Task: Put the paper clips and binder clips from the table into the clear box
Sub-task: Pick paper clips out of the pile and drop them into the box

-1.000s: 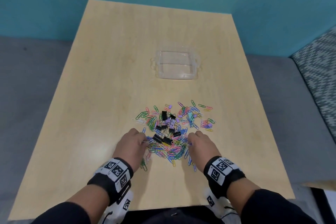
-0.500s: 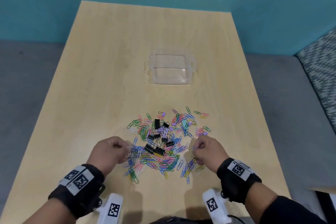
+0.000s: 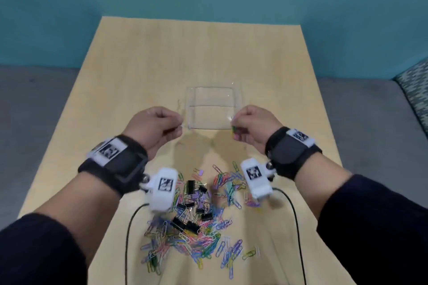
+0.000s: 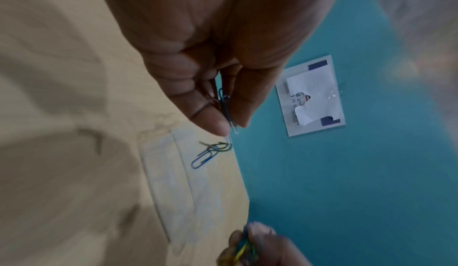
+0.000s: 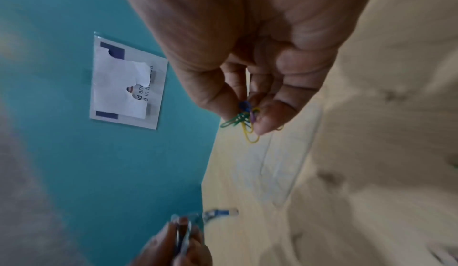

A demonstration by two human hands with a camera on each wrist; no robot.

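Both hands are raised at the near corners of the clear box (image 3: 213, 106), which stands in the middle of the wooden surface (image 3: 139, 58). The left hand (image 3: 154, 126) is at the near left corner and the right hand (image 3: 251, 126) at the near right corner.

In the left wrist view, the fingers (image 4: 210, 121) of the left hand pinch a few paper clips (image 4: 226, 111), and a blue clip (image 4: 207, 155) with some others hangs below them in a small chain. In the right wrist view, the fingers (image 5: 270, 121) of the right hand pinch a small bunch of clips (image 5: 245, 122), green, yellow, blue and purple.

The box seems to be empty, but its walls are transparent and I cannot be fully sure. The large pile (image 3: 196, 227) of coloured paper clips and black binder clips (image 3: 185, 225) lies on the surface closer to the person, under the wrists.

I judge that the step in hand is the carrying of a first small load to the box. The next move asks each hand to come over the opening and then to loosen the fingers, so that the clips fall inside. The hanging chain on the left can catch on the rim or fall outside, so this hand should be well over the opening before it lets go. Most of the work is not yet done.
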